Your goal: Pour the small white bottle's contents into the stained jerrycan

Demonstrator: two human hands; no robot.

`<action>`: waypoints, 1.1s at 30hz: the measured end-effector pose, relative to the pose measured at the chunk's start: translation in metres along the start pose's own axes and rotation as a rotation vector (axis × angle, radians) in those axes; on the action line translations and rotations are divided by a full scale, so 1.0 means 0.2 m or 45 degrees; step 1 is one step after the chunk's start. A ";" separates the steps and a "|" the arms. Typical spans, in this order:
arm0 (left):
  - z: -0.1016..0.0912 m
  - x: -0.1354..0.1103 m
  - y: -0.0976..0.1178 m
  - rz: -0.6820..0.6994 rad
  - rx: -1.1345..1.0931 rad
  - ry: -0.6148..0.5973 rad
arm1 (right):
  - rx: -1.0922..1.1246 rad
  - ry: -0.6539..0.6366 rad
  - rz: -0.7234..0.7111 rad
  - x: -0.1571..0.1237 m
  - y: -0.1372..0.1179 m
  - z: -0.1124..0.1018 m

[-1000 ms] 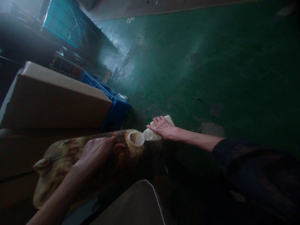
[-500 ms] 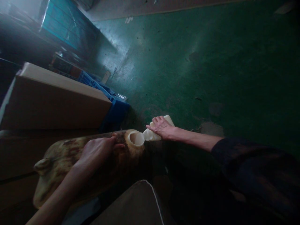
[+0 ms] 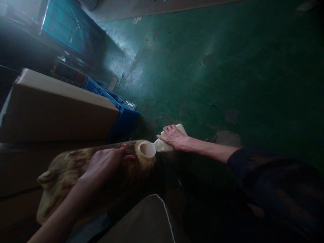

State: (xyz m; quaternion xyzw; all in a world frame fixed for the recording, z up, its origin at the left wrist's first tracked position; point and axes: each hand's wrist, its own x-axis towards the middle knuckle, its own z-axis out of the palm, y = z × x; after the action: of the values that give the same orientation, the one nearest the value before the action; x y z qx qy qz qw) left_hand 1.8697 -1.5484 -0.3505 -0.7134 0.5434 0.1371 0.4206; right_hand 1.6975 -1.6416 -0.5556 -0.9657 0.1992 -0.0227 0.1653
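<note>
A large stained, yellowish plastic jerrycan point(image 3: 63, 179) lies at the lower left, its round white mouth point(image 3: 147, 149) uncapped. My left hand point(image 3: 107, 163) is wrapped round its handle, just left of the mouth. To the right of that opening, my right hand point(image 3: 174, 136) grips a cream-coloured plastic bottle point(image 3: 181, 129). The bottle is tilted, its neck end right beside the rim of the jerrycan's mouth. Whether any liquid runs between them, I cannot tell.
A cardboard box point(image 3: 63, 111) stands at the left, with a blue plastic crate point(image 3: 128, 116) at its far side. Farther back at the upper left is a teal wrapped stack point(image 3: 68, 25). Green floor point(image 3: 215, 77) spreads ahead. A pale-edged brown panel point(image 3: 141, 219) is near me.
The view has shifted very slightly. Both hands keep their hold, and the bottle and jerrycan stay in nearly the same positions.
</note>
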 end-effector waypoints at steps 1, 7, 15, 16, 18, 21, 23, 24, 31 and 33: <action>0.00 0.00 0.00 0.020 0.040 0.012 | 0.005 -0.001 0.003 0.00 0.00 0.00; 0.03 0.02 -0.02 0.049 0.120 0.043 | 0.008 0.024 0.014 0.01 0.00 0.01; 0.02 0.02 -0.01 0.051 0.136 0.046 | -0.006 0.038 0.017 0.00 0.00 0.01; 0.02 0.02 -0.01 0.048 0.139 0.043 | -0.009 0.040 0.013 0.00 0.00 0.01; 0.01 0.02 -0.01 0.045 0.142 0.038 | -0.015 0.040 0.012 0.00 0.00 0.01; 0.01 0.02 -0.01 0.047 0.145 0.026 | -0.020 0.032 0.023 0.00 0.00 -0.01; 0.01 0.02 -0.01 0.043 0.145 0.012 | -0.027 0.030 0.025 0.00 0.00 -0.01; 0.01 0.02 -0.01 0.035 0.146 0.007 | -0.028 0.029 0.027 0.00 0.00 -0.02; 0.00 0.01 0.01 0.047 0.155 0.034 | -0.017 0.021 0.029 0.00 0.00 -0.01; 0.01 0.02 0.00 0.035 0.168 0.034 | -0.036 0.028 0.027 0.00 0.00 0.00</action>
State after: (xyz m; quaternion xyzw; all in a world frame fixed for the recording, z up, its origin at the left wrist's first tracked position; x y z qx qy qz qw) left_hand 1.8712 -1.5489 -0.3540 -0.6783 0.5666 0.0972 0.4577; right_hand 1.6978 -1.6413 -0.5557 -0.9654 0.2116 -0.0287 0.1496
